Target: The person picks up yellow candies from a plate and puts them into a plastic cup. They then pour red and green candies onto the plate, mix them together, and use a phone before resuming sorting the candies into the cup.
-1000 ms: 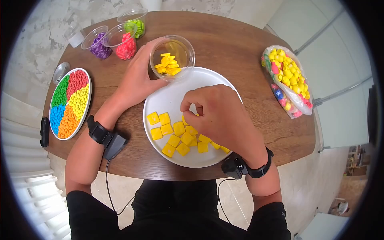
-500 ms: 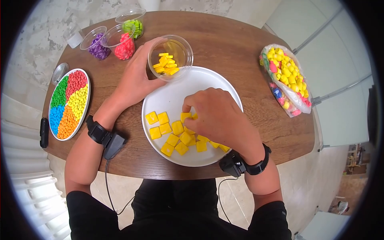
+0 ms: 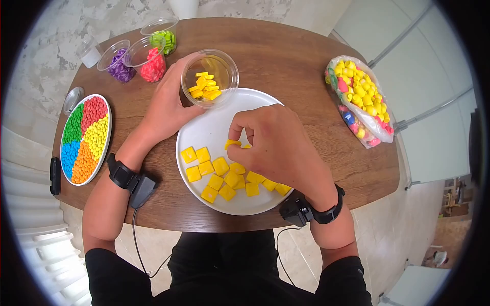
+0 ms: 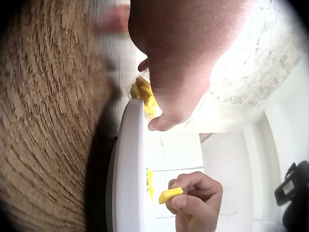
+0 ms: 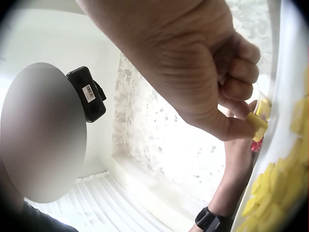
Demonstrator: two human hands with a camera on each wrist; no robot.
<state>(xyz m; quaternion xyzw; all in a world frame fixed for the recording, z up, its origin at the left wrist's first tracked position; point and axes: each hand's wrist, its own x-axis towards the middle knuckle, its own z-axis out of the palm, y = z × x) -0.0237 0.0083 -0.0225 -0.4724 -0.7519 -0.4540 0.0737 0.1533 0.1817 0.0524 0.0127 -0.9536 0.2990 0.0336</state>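
A clear plastic cup (image 3: 224, 76) with several yellow squares (image 3: 205, 87) inside is gripped by the left hand (image 3: 171, 99) over the upper left rim of a white plate (image 3: 204, 125). Above the plate, the right hand (image 3: 278, 145) pinches one yellow square (image 3: 233, 144) between thumb and forefinger. That pinched square (image 4: 171, 195) also shows in the left wrist view, and the right wrist view has it (image 5: 258, 123) at the fingertips. More yellow squares (image 3: 220, 165) lie on the lower part of the plate; the right hand hides some of them.
At the back left stand cups of purple (image 3: 121, 69), pink (image 3: 153, 66) and green pieces (image 3: 163, 42). An oval dish of sorted coloured candies (image 3: 95, 133) lies at the left, beside a small clear lid (image 3: 74, 100). A bag of mostly yellow pieces (image 3: 363, 94) lies at the right.
The right hand has lifted a yellow square off the plate, which it now pinches. The left hand still holds the cup. The head view has shifted slightly.
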